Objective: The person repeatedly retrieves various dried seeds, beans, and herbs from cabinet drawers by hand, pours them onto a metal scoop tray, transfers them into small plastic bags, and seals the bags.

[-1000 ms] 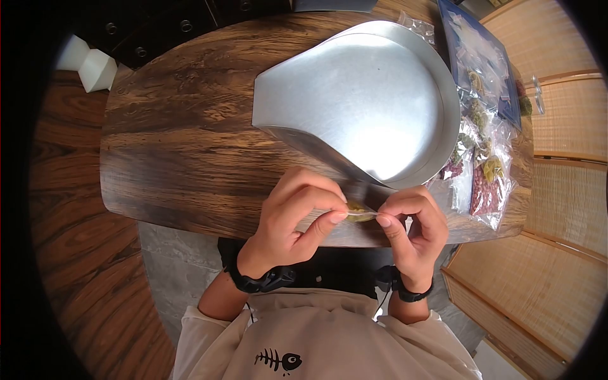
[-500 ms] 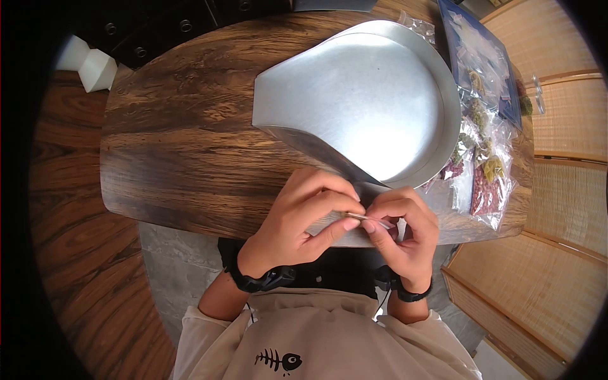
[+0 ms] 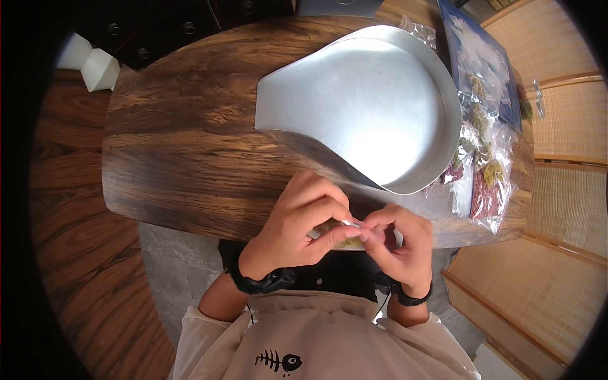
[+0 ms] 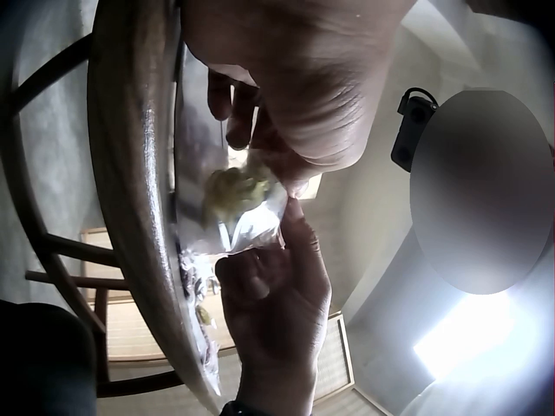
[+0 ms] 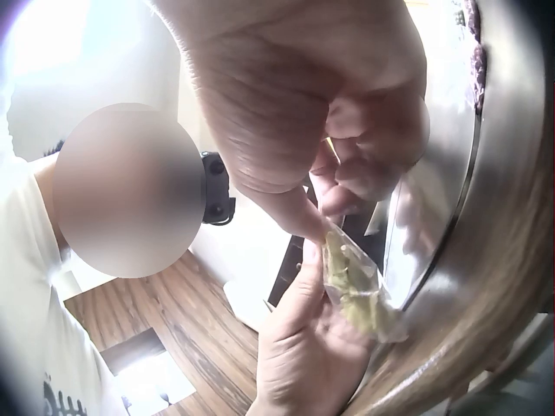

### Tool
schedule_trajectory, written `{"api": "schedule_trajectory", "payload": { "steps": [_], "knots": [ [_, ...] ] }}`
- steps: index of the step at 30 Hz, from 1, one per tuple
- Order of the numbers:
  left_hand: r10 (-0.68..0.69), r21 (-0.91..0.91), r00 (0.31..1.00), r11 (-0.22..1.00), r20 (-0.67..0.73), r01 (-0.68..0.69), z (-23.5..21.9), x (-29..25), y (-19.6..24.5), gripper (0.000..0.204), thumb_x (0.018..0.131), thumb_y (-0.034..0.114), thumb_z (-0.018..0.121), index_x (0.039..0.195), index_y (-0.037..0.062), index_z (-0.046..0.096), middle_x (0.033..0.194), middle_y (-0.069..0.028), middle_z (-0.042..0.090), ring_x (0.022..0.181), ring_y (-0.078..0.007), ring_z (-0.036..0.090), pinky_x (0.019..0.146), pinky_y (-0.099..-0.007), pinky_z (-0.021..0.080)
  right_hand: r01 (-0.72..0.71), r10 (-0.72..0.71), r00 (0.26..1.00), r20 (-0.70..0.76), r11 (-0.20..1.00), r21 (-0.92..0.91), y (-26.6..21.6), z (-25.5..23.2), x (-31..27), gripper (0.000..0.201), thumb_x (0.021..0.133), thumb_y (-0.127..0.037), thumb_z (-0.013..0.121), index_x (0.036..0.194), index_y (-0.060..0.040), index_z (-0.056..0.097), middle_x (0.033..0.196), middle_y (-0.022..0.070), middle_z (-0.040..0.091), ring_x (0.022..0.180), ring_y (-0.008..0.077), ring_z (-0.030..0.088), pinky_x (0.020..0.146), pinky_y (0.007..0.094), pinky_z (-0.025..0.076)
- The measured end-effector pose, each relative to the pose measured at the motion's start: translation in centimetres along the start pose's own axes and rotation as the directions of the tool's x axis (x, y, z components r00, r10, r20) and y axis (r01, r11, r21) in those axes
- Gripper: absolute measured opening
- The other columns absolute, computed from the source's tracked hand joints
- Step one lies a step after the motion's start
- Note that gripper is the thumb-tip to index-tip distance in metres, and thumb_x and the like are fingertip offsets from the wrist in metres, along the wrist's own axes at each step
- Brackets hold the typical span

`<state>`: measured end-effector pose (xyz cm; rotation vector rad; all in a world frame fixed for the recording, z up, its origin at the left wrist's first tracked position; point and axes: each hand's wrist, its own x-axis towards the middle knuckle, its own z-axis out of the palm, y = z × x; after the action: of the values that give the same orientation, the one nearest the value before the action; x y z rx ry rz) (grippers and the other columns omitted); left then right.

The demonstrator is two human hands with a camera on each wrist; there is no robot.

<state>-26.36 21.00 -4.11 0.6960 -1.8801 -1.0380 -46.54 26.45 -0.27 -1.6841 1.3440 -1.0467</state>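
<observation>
Both hands pinch the top edge of a small clear plastic bag (image 4: 238, 195) that holds yellow-green dried pieces. My left hand (image 3: 310, 218) has its thumb and forefinger on one end of that edge. My right hand (image 3: 402, 247) pinches close beside, the fingertips of the two hands nearly meeting. In the right wrist view the bag (image 5: 355, 290) hangs below the fingertips, its contents gathered in the lower part. From the head view the hands mostly hide the bag, near the table's front edge.
A large metal scoop-shaped pan (image 3: 354, 95) stands on the wooden table (image 3: 177, 152) beyond the hands. At right lie several clear bags (image 3: 487, 196) of dried goods beside a blue tray (image 3: 512, 104) holding more plastic bags. Dark drawers (image 3: 164, 41) stand at the back left.
Compared with a second ago, the hands are closer together and slightly nearer the body. The right hand has shifted left along the bag's top edge.
</observation>
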Motion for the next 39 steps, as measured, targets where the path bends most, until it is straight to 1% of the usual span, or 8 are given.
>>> {"api": "schedule_trajectory", "payload": {
  "steps": [5, 9, 12, 15, 19, 23, 28, 39],
  "knots": [
    [0.052, 0.022, 0.999, 0.998, 0.008, -0.052, 0.1, 0.2, 0.0, 0.019, 0.08, 0.016, 0.084, 0.09, 0.009, 0.069, 0.094, -0.0027, 0.061, 0.084, -0.0239, 0.054, 0.078, -0.0361, 0.044, -0.061, 0.062, 0.996, 0.059, 0.998, -0.012, -0.6, -0.3, -0.4, 0.013, 0.084, -0.003, 0.078, 0.089, -0.004, 0.067, 0.066, 0.0023, 0.06, 0.052, 0.0075, 0.053, 0.048, 0.0229, 0.041],
    [-0.032, -0.084, 0.999, 0.996, 0.004, 0.032, -0.2, 0.3, 0.7, 0.02, 0.085, 0.011, 0.078, 0.101, 0.0092, 0.068, 0.098, -0.0055, 0.062, 0.091, -0.0263, 0.058, 0.082, -0.0368, 0.046, -0.002, 0.021, 0.979, -0.201, 0.996, 0.094, -0.5, -2.3, -1.5, 0.01, 0.086, -0.003, 0.075, 0.087, -0.004, 0.065, 0.074, 0.0045, 0.067, 0.056, 0.0079, 0.056, 0.05, 0.0243, 0.041],
    [-0.001, -0.066, 1.0, 0.998, 0.014, 0.002, -0.4, 0.2, 0.6, 0.019, 0.084, 0.011, 0.078, 0.101, 0.0062, 0.07, 0.098, -0.0071, 0.065, 0.09, -0.0237, 0.061, 0.081, -0.0344, 0.048, -0.01, 0.189, 0.797, -0.574, 0.954, 0.301, 0.2, -4.2, -1.7, 0.012, 0.098, -0.013, 0.066, 0.102, -0.0041, 0.059, 0.075, -0.0009, 0.055, 0.053, 0.0038, 0.049, 0.046, 0.0194, 0.038],
    [-0.015, -0.084, 1.0, 0.996, -0.002, 0.015, -0.5, -0.1, 0.4, 0.018, 0.085, 0.011, 0.077, 0.101, 0.0057, 0.07, 0.099, -0.007, 0.066, 0.091, -0.0231, 0.062, 0.082, -0.0335, 0.049, 0.114, 0.362, 0.513, -0.778, 0.87, 0.48, 1.0, -5.5, 0.7, 0.025, 0.103, -0.018, 0.06, 0.121, -0.0012, 0.06, 0.091, 0.0073, 0.068, 0.055, 0.0065, 0.05, 0.045, 0.0175, 0.036],
    [-0.103, -0.059, 0.995, 0.993, 0.011, 0.104, -1.7, 0.9, 1.8, 0.014, 0.09, 0.01, 0.072, 0.103, 0.0058, 0.07, 0.101, -0.0078, 0.065, 0.094, -0.0221, 0.063, 0.084, -0.0334, 0.05, -0.184, 0.447, 0.667, -0.596, 0.874, 0.449, 2.4, -6.9, -0.5, 0.03, 0.102, -0.018, 0.06, 0.126, -0.0002, 0.06, 0.09, 0.0083, 0.068, 0.054, 0.0028, 0.046, 0.044, 0.0168, 0.028],
    [-0.073, 0.329, 0.997, 0.942, 0.007, 0.067, -7.2, 5.8, 4.5, 0.027, 0.091, 0.008, 0.069, 0.117, 0.005, 0.07, 0.102, -0.0079, 0.063, 0.094, -0.0209, 0.061, 0.085, -0.0336, 0.05, -0.244, 0.448, 0.685, -0.574, 0.884, 0.399, 5.6, -5.6, -2.6, 0.013, 0.101, -0.01, 0.057, 0.109, -0.0026, 0.064, 0.079, 0.0009, 0.061, 0.056, -0.0001, 0.043, 0.05, 0.0164, 0.028],
    [0.083, 0.856, 0.996, 0.517, -0.026, -0.02, -10.6, 12.4, 3.3, 0.049, 0.093, 0.017, 0.068, 0.141, 0.012, 0.059, 0.097, -0.0098, 0.06, 0.09, -0.025, 0.058, 0.086, -0.037, 0.045, -0.193, 0.278, 0.697, -0.661, 0.96, 0.201, 6.6, -3.5, -3.0, 0.008, 0.101, -0.005, 0.055, 0.1, -0.0016, 0.062, 0.073, -0.0031, 0.056, 0.059, 0.003, 0.049, 0.054, 0.0191, 0.035],
    [0.048, 0.88, 0.985, 0.458, -0.169, 0.128, -11.5, 17.4, -1.3, 0.061, 0.097, 0.029, 0.067, 0.153, 0.0176, 0.048, 0.085, -0.0057, 0.056, 0.071, -0.0197, 0.055, 0.074, -0.0353, 0.047, -0.217, 0.299, 0.782, -0.546, 0.953, 0.21, 6.4, -3.7, -2.6, 0.006, 0.098, -0.002, 0.058, 0.097, -0.0008, 0.064, 0.066, -0.0036, 0.055, 0.058, 0.0019, 0.048, 0.052, 0.0197, 0.033]
  ]
}}
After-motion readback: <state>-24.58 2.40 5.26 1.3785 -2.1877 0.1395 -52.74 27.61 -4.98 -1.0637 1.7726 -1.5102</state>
